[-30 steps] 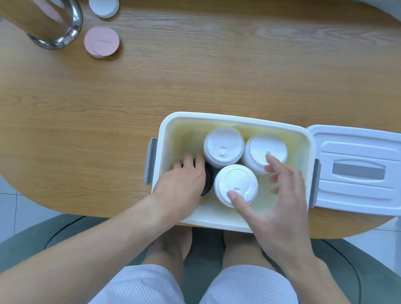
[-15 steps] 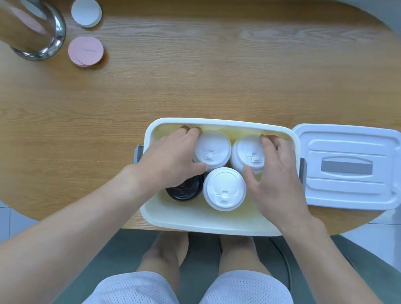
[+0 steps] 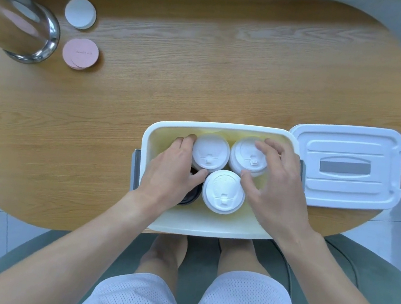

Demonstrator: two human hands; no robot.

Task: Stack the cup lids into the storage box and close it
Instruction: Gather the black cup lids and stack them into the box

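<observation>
Left hand had its grip curled around the back-left white lid stack, right hand gripped the back-right stack. All sat in the open storage box; box lid lay on the desk beside it.

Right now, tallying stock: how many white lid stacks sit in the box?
3: back left, back right, front middle. A black stack is partly hidden under the left hand.
</observation>
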